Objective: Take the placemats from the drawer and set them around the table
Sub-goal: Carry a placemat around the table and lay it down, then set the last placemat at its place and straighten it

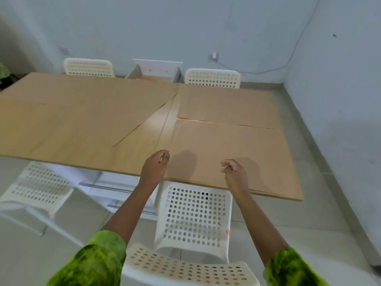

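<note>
Overhead, a wooden table (pixel 156 129) fills mid-frame, most of its top covered by tan placemats. Left half: mats (pixel 82 112) overlapping, one skewed with a diagonal edge; their separate outlines are hard to make out. Right half: a far placemat (pixel 224 104) and a near placemat (pixel 226 145), edges just touching, the near one lying flush with the table's front edge. A bare strip of wood shows between the halves. Four white perforated chairs: near chair (pixel 193 215) tucked directly below the hands, between person and table; another (pixel 39 186) to the near left; two at the far side (pixel 88 68) (pixel 212 78). Between those two, a drawer (pixel 154 73) stands pulled out against the wall. Left hand (pixel 155 166) and right hand (pixel 233 172) hover apart over the near placemat's front edge, fingers loosely curled, nothing in either. Green sleeves (pixel 99 261) at bottom.
</note>
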Demonstrator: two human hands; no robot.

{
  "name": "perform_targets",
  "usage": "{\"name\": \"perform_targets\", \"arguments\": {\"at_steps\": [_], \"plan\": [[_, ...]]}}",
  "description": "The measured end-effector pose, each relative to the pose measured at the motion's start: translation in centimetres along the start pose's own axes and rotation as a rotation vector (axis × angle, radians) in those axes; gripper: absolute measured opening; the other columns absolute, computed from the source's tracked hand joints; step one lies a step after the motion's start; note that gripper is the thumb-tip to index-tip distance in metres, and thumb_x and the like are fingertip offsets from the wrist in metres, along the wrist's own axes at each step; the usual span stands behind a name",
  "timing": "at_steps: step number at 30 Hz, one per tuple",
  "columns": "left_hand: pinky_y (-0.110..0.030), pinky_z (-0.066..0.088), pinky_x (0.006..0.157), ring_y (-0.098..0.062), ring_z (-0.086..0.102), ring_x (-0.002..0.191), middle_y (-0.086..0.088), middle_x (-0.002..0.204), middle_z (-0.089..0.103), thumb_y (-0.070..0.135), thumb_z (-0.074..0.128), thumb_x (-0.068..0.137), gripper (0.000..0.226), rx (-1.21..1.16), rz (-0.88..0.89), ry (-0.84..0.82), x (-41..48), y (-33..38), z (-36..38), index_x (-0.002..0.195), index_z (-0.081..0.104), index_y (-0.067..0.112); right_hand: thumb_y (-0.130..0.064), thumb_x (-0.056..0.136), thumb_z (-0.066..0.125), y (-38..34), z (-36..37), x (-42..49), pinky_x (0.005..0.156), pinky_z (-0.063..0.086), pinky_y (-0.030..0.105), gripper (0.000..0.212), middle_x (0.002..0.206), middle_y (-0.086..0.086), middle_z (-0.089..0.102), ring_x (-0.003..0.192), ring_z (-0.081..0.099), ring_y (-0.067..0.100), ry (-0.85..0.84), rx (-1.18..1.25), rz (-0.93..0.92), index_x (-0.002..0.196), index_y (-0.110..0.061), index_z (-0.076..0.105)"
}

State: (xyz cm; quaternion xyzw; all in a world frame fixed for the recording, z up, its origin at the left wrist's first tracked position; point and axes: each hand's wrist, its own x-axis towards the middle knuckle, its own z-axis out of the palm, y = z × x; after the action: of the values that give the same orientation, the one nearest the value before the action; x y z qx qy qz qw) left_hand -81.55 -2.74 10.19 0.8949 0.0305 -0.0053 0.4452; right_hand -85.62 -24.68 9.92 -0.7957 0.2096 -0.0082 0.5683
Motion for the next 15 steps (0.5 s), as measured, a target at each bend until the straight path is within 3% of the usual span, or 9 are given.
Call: {"name": "perform_targets", "arguments": {"at_steps": [3,7,15], "plan": [[-0.023,0.038,0.094,-0.017,0.055,0.116,-0.004,0.123,0.063,0.023,0.043,0.097,0.031,-0.102,-0.034,0.006,-0.4,-1.7,-2.8,0.12,0.061,0.01,-0.005,0.091,0.038,-1.3,3.1,-1.2,0.09,0.048,0.038,0.028,0.1,-0.001,0.062,0.088,0.061,0.015,-0.056,0.069,0.005,0.102,-0.015,0.062],[-0.02,0.037,0.09,-0.012,0.056,0.107,-0.004,0.118,0.065,0.019,0.045,0.096,0.028,-0.218,-0.069,0.043,0.2,-4.4,-7.2,0.115,0.063,0.009,-0.002,0.091,0.034,-3.0,8.9,-2.2,0.075,0.047,0.032,0.029,0.097,0.005,0.063,0.071,0.06,0.013,-0.119,0.149,0.027,0.095,-0.013,0.061],[-0.031,0.043,0.087,-0.017,0.057,0.1,0.0,0.107,0.064,0.015,0.043,0.096,0.026,-0.308,-0.093,0.041,3.0,-12.1,-19.0,0.112,0.062,0.01,0.002,0.09,0.033,-8.5,23.6,-4.4,0.055,0.042,0.021,0.032,0.082,0.006,0.06,0.063,0.057,0.016,-0.151,0.263,0.08,0.081,-0.016,0.058]]}}
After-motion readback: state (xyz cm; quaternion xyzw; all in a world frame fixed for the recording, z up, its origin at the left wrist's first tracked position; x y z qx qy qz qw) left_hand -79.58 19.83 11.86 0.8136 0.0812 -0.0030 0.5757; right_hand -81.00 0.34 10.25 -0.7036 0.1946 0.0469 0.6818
